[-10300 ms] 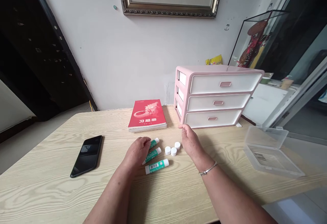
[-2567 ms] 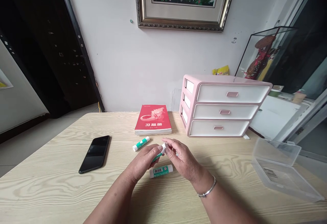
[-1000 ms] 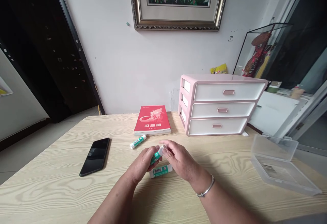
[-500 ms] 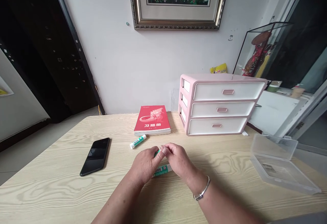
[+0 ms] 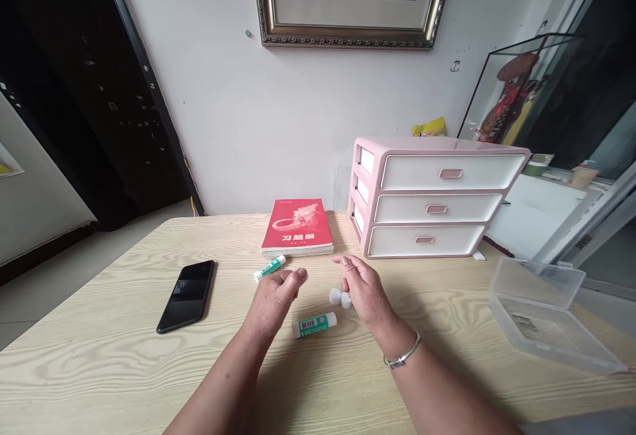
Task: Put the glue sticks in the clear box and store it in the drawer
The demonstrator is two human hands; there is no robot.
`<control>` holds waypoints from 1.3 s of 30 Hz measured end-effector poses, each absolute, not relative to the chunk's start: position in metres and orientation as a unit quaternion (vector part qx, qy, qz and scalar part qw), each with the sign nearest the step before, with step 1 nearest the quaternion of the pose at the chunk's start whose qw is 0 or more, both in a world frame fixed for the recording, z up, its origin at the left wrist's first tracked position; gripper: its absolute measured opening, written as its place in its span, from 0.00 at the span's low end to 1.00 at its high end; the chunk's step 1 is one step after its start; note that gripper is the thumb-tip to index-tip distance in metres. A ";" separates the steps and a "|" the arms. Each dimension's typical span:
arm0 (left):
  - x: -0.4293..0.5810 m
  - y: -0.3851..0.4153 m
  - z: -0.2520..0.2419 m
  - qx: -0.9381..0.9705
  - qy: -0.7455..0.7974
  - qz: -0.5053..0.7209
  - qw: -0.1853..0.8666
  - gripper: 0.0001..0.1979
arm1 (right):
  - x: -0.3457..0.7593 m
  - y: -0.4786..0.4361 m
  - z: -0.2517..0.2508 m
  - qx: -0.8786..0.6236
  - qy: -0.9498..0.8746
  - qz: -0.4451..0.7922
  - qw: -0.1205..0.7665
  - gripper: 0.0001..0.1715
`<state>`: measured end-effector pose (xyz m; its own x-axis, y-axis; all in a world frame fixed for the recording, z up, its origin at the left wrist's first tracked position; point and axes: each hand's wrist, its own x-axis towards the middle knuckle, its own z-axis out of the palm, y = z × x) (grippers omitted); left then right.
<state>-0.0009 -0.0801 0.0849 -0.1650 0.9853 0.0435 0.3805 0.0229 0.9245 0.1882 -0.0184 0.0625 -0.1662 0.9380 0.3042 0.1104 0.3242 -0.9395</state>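
My left hand (image 5: 273, 299) is closed, thumb uppermost, above the table. Its curled fingers hide what is inside; a green glue stick showed there a moment before. To its right, my right hand (image 5: 365, 286) is raised with thumb and index finger pinched together; anything between them is too small to make out. Two white caps (image 5: 335, 296) rest beside the right hand's fingers. A green and white glue stick (image 5: 315, 324) lies on the table between my forearms. Another glue stick (image 5: 269, 268) lies just behind the left hand, by the red book (image 5: 299, 224).
A black phone (image 5: 186, 296) lies to the left on the wooden table (image 5: 99, 362). At the back right stands a pink and white drawer unit (image 5: 436, 208). A clear plastic box (image 5: 556, 342) sits at the far right, lid raised.
My hands, together before, have drawn apart, left hand to the left and right hand to the right. The two white caps and the whole front glue stick now show between them.
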 end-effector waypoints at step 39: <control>-0.053 -0.029 0.044 0.568 0.812 0.130 -0.033 0.22 | 0.188 -0.007 0.040 -0.441 -0.831 0.160 0.300 0.08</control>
<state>-0.0532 -0.0292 0.0439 -0.3525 0.9138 0.2016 0.9310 0.3206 0.1746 0.1883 -0.0074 0.0402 -0.4308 0.8291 0.3564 0.6374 0.5591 -0.5302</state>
